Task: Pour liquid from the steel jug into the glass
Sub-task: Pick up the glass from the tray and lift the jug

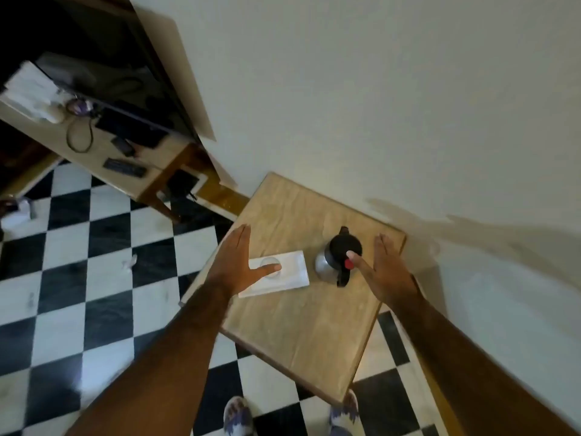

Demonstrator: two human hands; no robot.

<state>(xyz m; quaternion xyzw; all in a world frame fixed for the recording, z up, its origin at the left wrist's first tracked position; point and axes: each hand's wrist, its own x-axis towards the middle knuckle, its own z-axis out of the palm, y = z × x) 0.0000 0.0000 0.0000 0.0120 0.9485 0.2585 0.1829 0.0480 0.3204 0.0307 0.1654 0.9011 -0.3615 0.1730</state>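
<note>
The steel jug [323, 262] with a black lid, black handle and red button stands upright on a small wooden table [301, 328]. A clear glass [267, 262] sits on a white rectangular tray [292, 272] to the jug's left. My left hand [235, 262] hovers open over the tray's left end, its thumb reaching across the glass. My right hand [383, 269] is spread open just right of the jug, its thumb over the lid near the red button. Neither hand grips anything.
The table stands against a white wall [377, 105] on a black-and-white checkered floor [94, 278]. A larger desk [94, 146] with cables, a remote and a dark screen is at the upper left. My feet in slippers [239, 416] show at the bottom edge.
</note>
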